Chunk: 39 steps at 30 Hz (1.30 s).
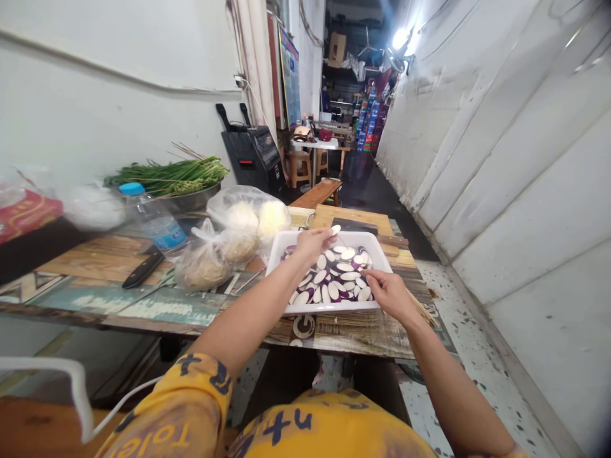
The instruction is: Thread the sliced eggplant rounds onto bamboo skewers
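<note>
Purple-skinned eggplant slices [334, 280], roughly two dozen and overlapping too thickly for an exact count, fill one white plastic tray [281, 251] on a worn wooden table [363, 331], where a person in a yellow printed shirt works with two bare hands. The left hand [311, 242] is raised over the tray's far side, thumb and fingers pinched shut on one eggplant slice [335, 229] held clear of the rest. The right hand [389, 291] lies at the tray's near right corner, fingertips down on the slices; whether it grips anything cannot be told. One bundle of bamboo skewers [424, 313] lies on the table just beside the right wrist. Behind the tray sits one wooden cutting board [325, 216] carrying one cleaver [356, 226]. Left of the tray stand two clear plastic bags [248, 219] of pale food, touching each other. Beyond them are one black-handled knife [142, 271] lying flat and one water bottle [155, 222] with a blue cap. Farther back against the wall, one metal bowl [191, 198] holds a heap of green chives [172, 175].
</note>
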{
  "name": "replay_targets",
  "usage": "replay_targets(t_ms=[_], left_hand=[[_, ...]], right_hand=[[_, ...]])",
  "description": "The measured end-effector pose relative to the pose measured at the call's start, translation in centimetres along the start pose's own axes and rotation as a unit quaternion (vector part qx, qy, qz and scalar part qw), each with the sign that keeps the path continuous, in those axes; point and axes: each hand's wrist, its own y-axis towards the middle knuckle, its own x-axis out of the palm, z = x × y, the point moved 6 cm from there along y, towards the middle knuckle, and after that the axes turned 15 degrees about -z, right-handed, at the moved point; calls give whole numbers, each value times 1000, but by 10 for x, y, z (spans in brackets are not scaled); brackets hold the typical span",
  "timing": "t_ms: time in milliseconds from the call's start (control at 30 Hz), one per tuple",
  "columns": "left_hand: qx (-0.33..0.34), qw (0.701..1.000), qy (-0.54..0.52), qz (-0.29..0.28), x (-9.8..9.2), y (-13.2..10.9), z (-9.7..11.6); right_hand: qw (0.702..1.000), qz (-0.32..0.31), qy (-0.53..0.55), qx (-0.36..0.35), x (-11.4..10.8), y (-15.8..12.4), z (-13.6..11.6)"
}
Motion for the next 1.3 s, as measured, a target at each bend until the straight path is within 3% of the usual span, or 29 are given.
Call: replay_targets(t_ms=[367, 600, 867, 933, 1067, 1200, 1300], left_hand=[[-5, 1000, 15, -14, 5, -1, -8], [-12, 993, 84, -88, 23, -6, -16], [-22, 985, 147, -84, 18, -5, -16], [-12, 961, 263, -87, 14, -5, -13], [4, 839, 510, -190, 24, -9, -26], [56, 770, 605, -195, 36, -14, -41], [45, 737, 637, -219, 42, -15, -53]], right_hand=[[1000, 12, -12, -12, 0, 0, -1], [997, 74, 15, -24, 1, -4, 3], [993, 109, 43, -9, -2, -7, 7], [987, 142, 78, 8, -7, -8, 12], [980, 164, 114, 23, -8, -9, 20], [982, 148, 114, 13, -6, -7, 21], [986, 135, 100, 8, -5, -7, 18]])
